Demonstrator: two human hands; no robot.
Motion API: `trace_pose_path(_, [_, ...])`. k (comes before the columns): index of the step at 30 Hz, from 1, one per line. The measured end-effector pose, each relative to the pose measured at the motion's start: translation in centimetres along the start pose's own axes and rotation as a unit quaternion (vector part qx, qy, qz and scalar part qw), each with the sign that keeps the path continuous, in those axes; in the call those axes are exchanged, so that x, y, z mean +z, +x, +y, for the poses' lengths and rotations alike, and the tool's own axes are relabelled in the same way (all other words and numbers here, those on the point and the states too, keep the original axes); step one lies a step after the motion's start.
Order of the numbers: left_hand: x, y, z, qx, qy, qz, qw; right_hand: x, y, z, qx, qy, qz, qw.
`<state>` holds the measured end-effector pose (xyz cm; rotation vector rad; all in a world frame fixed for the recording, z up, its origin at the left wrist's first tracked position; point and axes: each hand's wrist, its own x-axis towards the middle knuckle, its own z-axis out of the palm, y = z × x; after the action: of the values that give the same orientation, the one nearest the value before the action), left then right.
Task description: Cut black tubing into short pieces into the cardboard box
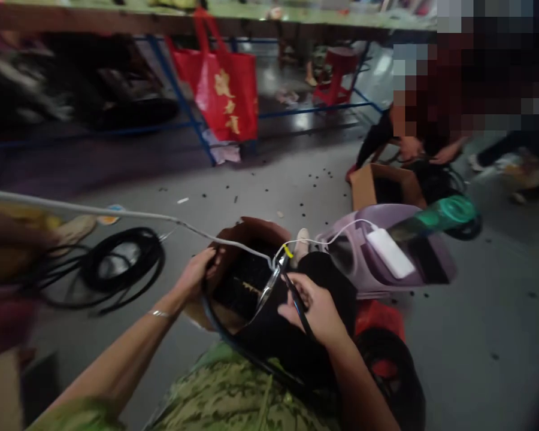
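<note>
My left hand (200, 272) is closed around a black rubber-like tube (224, 332) at the left rim of a cardboard box (238, 323). From there the tube curves down across my lap. In my right hand (314, 305), a slim black length of tubing (299, 302) is pinched and points up toward the box. Whether both are one piece is hidden. Between my hands a shiny metal tool (269, 284) leans at the box's right side, with a white cable (224, 241) and a yellow band (288, 251) at its top. Dark small pieces lie inside the box.
A purple plastic stool (363, 221) at right bears a white power bank (390, 253) and a green bottle (449, 215). Coiled black tubing (121, 260) lies at left. A red bag (227, 90) hangs from the table (117, 18). A co-worker's hands (411, 148) are above another box (363, 187).
</note>
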<state>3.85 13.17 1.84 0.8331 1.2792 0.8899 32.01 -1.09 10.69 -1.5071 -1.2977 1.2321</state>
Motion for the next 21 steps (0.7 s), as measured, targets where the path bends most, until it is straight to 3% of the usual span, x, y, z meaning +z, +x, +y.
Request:
trace_pose_path(4, [1.2,-0.2,-1.4,0.006,0.013,-0.023,1.000,5.2,7.8,2.2,0.008,-0.086,-0.059,0.995])
trace_pose_path(6, [1.2,-0.7,-2.0,0.013,-0.002,-0.022,1.000,6.7,9.4,4.1,0.028,-0.140,-0.079,0.987])
trace_pose_path(9, [0.4,-1.1,-2.8,0.016,-0.030,-0.009,0.999,7.8,9.2,6.1,0.023,-0.137,-0.096,0.986])
trace_pose_path(12, [-0.5,-1.0,-3.6,-0.005,-0.083,0.025,0.996,7.9,8.2,6.5,0.028,-0.010,-0.049,0.998])
trace_pose_path(14, [-1.0,-0.9,-4.1,-0.033,-0.118,0.038,0.992,7.6,8.0,6.1,0.038,0.112,0.018,0.993])
trace_pose_path(18, [-1.2,-0.8,-5.3,-0.071,-0.167,0.038,0.983,6.0,7.7,4.4,-0.008,0.310,0.166,0.936])
trace_pose_path(20, [-1.1,-0.7,-5.8,-0.077,-0.191,0.042,0.978,4.9,6.9,3.7,-0.058,0.366,0.181,0.911])
trace_pose_path(21, [-1.1,-0.6,-6.0,-0.078,-0.201,0.039,0.976,4.4,6.3,3.5,-0.088,0.383,0.154,0.906])
